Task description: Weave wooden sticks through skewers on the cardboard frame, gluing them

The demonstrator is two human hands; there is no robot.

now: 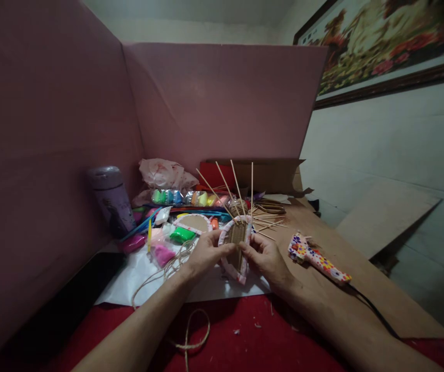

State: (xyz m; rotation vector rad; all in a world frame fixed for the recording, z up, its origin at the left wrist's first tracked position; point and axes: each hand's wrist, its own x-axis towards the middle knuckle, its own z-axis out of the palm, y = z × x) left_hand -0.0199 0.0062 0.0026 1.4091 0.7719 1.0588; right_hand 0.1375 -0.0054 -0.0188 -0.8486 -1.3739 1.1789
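Between my two hands is a cardboard piece (238, 235) with a rounded top, edged in pale pink wrapping. Several thin wooden sticks (238, 188) fan upward from its top. My left hand (208, 250) grips its left edge, thumb across the front. From the right, my right hand (265, 253) pinches the other edge, thumb on the front face. Brown twine appears wound across the middle of the piece, partly covered by my thumbs. A loose length of twine (175, 264) trails left of my left hand and down over the red cloth.
A flowered glue gun (317, 257) with a black cord lies on brown cardboard at right. Behind are loose sticks (269, 223), scissors (270, 206) and a second pink-edged cardboard piece (193, 223). Colourful clay packets (182, 235) and a purple tumbler (111, 199) stand left. Pink panels (222, 98) enclose the back.
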